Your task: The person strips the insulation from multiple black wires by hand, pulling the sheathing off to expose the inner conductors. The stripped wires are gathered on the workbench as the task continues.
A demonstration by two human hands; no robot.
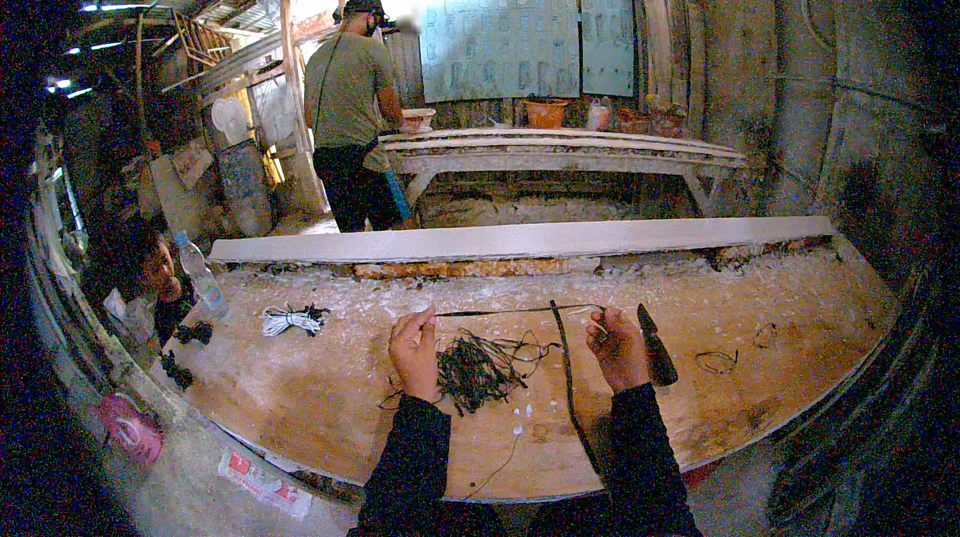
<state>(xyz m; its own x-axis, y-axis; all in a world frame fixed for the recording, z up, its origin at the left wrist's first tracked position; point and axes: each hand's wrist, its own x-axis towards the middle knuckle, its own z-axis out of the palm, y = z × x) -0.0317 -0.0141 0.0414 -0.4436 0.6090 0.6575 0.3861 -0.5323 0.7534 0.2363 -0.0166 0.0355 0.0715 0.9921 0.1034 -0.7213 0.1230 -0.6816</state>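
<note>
A thin dark cord point(500, 313) stretches nearly level above the wooden table. My left hand point(411, 352) pinches one end, and my right hand point(618, 349) is closed on the other. Just under the cord, between my hands, lies a tangled pile of dark cords point(485, 372). A long dark strip point(570, 377) runs from below the cord toward the table's near edge, left of my right hand. Close beside that hand, on its right, lies a dark, pointed blade-like tool point(656, 347); its exact kind is unclear.
On the table's left lie a tied white cord bundle point(291, 320), dark bundles point(193, 334) and a clear bottle point(201, 277). Thin loops point(717, 362) lie right. A white board point(520, 240) spans the back. One person point(350, 97) stands beyond; another point(150, 272) is at left.
</note>
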